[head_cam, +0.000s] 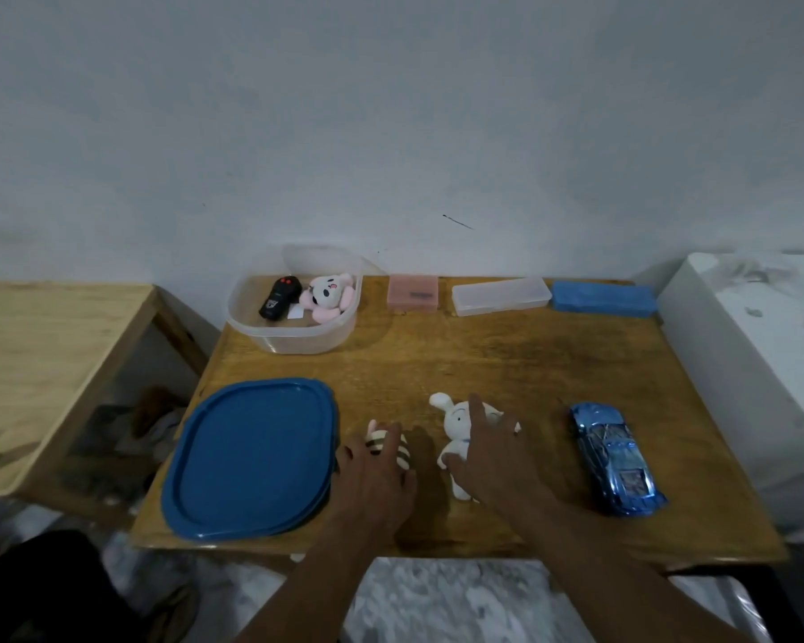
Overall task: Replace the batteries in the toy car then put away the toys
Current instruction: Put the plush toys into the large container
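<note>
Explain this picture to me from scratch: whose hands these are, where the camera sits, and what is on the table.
There is no machine here. A person wears a camera on the head, so you look down at their own two hands over a wooden table. The left hand covers a small striped toy; the right hand lies on a white plush toy. Neither toy looks lifted yet. To the right lies a blue toy car; to the left, a blue lid. At the back, a clear tub holds a black remote and a pink plush. Beside the tub three small boxes stand in a row: pink, clear, blue.
</note>
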Demonstrator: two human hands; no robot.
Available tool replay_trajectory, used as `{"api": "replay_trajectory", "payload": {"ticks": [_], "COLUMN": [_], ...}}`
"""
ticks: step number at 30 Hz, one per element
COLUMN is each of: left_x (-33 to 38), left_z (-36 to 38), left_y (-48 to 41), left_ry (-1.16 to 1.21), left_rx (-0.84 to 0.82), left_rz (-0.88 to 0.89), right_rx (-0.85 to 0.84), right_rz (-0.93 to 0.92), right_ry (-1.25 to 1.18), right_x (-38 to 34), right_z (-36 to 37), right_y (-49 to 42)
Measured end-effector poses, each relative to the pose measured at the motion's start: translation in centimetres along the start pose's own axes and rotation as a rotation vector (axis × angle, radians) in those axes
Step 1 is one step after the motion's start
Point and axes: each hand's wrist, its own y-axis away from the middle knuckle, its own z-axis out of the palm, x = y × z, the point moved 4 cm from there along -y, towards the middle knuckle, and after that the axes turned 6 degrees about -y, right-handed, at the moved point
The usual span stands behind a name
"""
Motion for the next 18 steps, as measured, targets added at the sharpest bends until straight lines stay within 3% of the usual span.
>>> {"api": "replay_trajectory", "payload": {"ticks": [11, 18], "left_x": [0.5, -0.9], "left_z": [-1.0, -6.8], "left_y": [-0.2, -2.1], "left_ry": [0.078, 0.135], "left_rx": [-0.019, 0.116], "left_rz": [-0.025, -0.055], "right_rx": [-0.041, 0.043], "right_rz": [0.033, -0.038], "right_ry": [-0.182, -0.219], "right_x": [0.1, -4.4], "right_z": [-1.2, -5.2], "right_y": [-0.5, -1.7]}}
